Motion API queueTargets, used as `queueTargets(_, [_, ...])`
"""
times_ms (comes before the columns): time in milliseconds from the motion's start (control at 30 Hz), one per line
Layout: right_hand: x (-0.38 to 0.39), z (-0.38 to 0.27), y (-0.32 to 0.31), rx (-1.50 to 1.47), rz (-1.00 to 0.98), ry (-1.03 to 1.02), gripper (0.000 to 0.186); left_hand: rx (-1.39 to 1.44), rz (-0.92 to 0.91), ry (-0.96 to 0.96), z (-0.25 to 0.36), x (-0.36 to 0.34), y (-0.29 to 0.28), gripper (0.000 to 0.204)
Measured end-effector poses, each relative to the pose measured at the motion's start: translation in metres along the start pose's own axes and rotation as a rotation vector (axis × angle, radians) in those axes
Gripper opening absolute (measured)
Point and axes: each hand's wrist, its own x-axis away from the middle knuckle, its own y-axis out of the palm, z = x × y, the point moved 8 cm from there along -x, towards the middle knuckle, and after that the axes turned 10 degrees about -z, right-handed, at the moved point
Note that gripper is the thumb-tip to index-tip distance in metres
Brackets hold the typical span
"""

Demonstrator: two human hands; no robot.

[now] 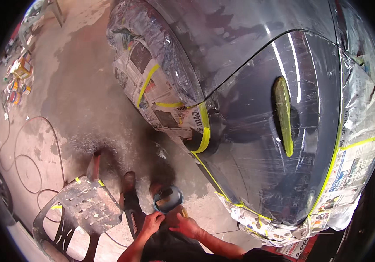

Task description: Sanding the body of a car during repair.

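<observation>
My left hand (pixel 154 222) is closed in a pinch just below the rim of a round bucket (pixel 180 201). What its fingertips hold, if anything, is too small to make out. To its right, my right hand (pixel 187 225) has its thumb and fingers apart. A brown patch (pixel 174 216) shows between the hands, and I cannot tell what it is. The bucket stands low in front of me, with liquid and a brownish shape inside. Right of my hands is a dark, glossy car panel (pixel 244 174), edged with yellow tape and newspaper. A long yellow-green object (pixel 284 118) lies on it.
A worn plastic chair (pixel 87 205) stands at the left, beside a looping hose (pixel 21 161). Cans (pixel 13 97) and a yellow container (pixel 23 67) sit farther off. Newspaper and plastic masking (pixel 139 74) covers the car's side; more newspaper (pixel 349 166) lines its right edge.
</observation>
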Motion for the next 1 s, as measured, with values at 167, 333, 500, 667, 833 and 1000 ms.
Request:
queueTargets(167, [-0.001,-0.004,-0.001,-0.031,-0.013,0.024,0.048,-0.010,-0.014,0.023,-0.001,-0.007,0.002,0.017])
queueTargets(333, [-0.002,0.000,-0.003,-0.025,-0.009,0.034,0.048,0.012,-0.003,0.014,-0.007,-0.002,0.004,0.018])
queueTargets(500, [-0.008,0.007,-0.002,-0.027,-0.009,0.033,0.045,0.027,-0.012,0.000,-0.018,0.003,0.003,0.017])
queueTargets(667, [-0.002,-0.022,0.004,0.680,0.220,0.039,0.046,-0.023,-0.016,0.002,-0.027,-0.007,0.002,0.014])
queueTargets(833, [-0.005,-0.026,0.005,0.087,0.011,-0.037,0.048,-0.082,0.007,-0.059,-0.003,-0.014,0.006,0.014])
queueTargets(1000, [0.014,-0.030,-0.011,0.085,-0.144,-0.143,0.041,-0.098,-0.036,0.001,0.011,-0.023,0.026,0.013])
